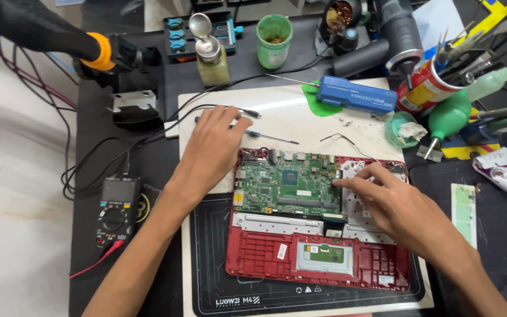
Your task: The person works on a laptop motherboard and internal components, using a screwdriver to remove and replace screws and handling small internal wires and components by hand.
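1. We look down on a cluttered dark bench point(148, 170) with a pale rectangular work board point(300, 120) and a black repair mat point(206, 258) at its centre.
2. On the mat lies an opened red plastic laptop base point(318, 258), its green circuit board point(289, 185) exposed in the upper half.
3. Our left hand point(212, 147) rests at 10 o'clock from the circuit board, fingers spread and flat on the pale board, clamped on nothing; its fingertips lie just beside a thin blue-handled screwdriver point(265, 136).
4. Our right hand point(385, 202) sits at 3 o'clock from the circuit board, fingers loosely apart, fingertips touching the board's right edge and the silver metal plate point(356, 176) there; it grips nothing.
5. At 9 o'clock on the bench lies a black handheld multimeter point(115, 208) with a red lead.
6. At 12 o'clock stand a green plastic cup point(274, 41) and a yellowish dispenser bottle point(212, 58); at 1 o'clock lies a blue rectangular tool point(356, 94).
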